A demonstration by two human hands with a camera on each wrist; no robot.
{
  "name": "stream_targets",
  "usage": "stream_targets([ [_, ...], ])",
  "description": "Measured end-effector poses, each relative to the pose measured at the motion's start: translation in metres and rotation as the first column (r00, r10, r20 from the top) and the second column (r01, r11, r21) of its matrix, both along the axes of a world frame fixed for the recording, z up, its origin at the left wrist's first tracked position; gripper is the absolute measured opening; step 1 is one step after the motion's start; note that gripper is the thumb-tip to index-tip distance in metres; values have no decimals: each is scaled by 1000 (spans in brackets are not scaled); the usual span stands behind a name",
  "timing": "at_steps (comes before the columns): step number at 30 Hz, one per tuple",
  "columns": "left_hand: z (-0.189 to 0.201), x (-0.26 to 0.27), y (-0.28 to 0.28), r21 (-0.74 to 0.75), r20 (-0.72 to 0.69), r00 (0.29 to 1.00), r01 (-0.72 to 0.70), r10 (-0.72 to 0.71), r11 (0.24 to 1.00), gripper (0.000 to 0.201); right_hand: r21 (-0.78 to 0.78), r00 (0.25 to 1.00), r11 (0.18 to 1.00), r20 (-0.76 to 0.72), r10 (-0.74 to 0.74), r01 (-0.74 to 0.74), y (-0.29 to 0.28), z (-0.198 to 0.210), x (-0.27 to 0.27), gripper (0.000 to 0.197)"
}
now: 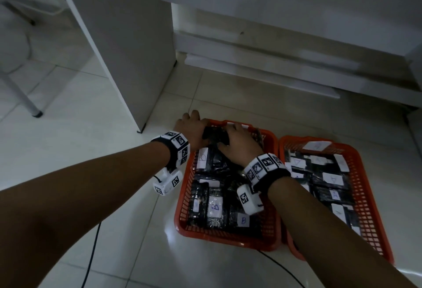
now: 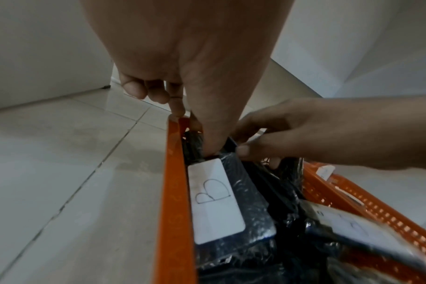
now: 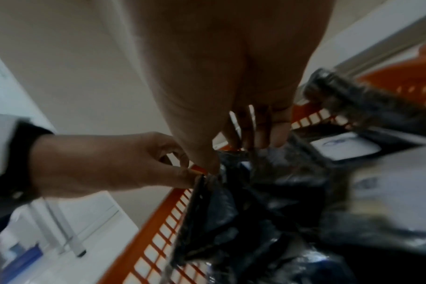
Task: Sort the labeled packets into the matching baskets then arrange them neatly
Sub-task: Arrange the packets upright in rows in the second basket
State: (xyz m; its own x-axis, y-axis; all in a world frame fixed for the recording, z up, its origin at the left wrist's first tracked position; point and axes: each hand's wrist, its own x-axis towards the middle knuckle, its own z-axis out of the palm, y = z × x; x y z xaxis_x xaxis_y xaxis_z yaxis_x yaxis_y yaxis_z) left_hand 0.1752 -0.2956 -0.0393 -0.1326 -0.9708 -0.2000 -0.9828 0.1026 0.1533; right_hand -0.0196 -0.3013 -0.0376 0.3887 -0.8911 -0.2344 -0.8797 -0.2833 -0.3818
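Note:
Two orange baskets stand side by side on the tiled floor. The left basket (image 1: 228,238) holds black packets with white B labels (image 1: 214,206). In the right basket (image 1: 367,187) lie packets labelled A (image 1: 332,179). Both hands meet at the left basket's far left corner on one black packet (image 1: 215,136). My left hand (image 1: 194,126) pinches its left edge at the rim (image 2: 175,173), thumb inside. My right hand (image 1: 236,142) curls over its right side. The right wrist view shows the left hand (image 3: 110,163) pinching the packet's edge (image 3: 207,207). A B-labelled packet (image 2: 216,201) lies just in front.
A white cabinet panel (image 1: 127,48) stands just behind and left of the baskets. A low white ledge (image 1: 262,68) runs along the back. A metal chair leg (image 1: 27,100) is at far left. A black cable (image 1: 91,260) trails over the floor near the baskets' front.

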Motion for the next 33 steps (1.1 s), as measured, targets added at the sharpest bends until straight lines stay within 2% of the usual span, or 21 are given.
stream_targets([
  [3,1,1,-1,51,-105,994,-31,36,998,65,76,1000,997,-7,-6,6,-10,-5,11,41],
  [6,-1,7,-5,102,-211,973,-72,92,992,45,146,988,987,123,-93,74,-13,-7,17,38],
  [8,-3,11,-5,103,-271,955,-100,124,990,42,127,957,981,233,-173,146,-14,-9,19,32],
  [13,0,19,-4,118,-401,885,-208,238,971,47,264,807,933,478,-347,245,-6,2,19,13],
  [15,5,20,-3,135,-442,870,-175,217,975,55,331,730,915,563,-388,231,-1,11,11,8],
  [17,10,19,1,151,-479,868,-67,132,986,59,372,682,903,605,-411,214,-1,16,-1,13],
  [19,14,16,5,192,-533,843,36,73,981,52,405,670,891,606,-429,205,-1,17,-13,14],
  [22,15,10,6,208,-603,793,47,90,977,16,456,635,865,610,-475,208,6,22,-28,17],
  [25,18,7,2,176,-609,787,15,97,984,12,484,535,832,642,-549,273,14,25,-43,17],
  [27,21,9,1,143,-605,788,-26,109,989,13,426,498,832,667,-554,354,16,29,-53,15],
  [29,20,12,0,125,-628,764,-88,147,988,13,322,570,869,660,-490,375,16,32,-65,16],
  [33,16,14,-1,85,-673,712,-195,200,977,8,225,821,949,481,-307,222,21,38,-80,17],
])
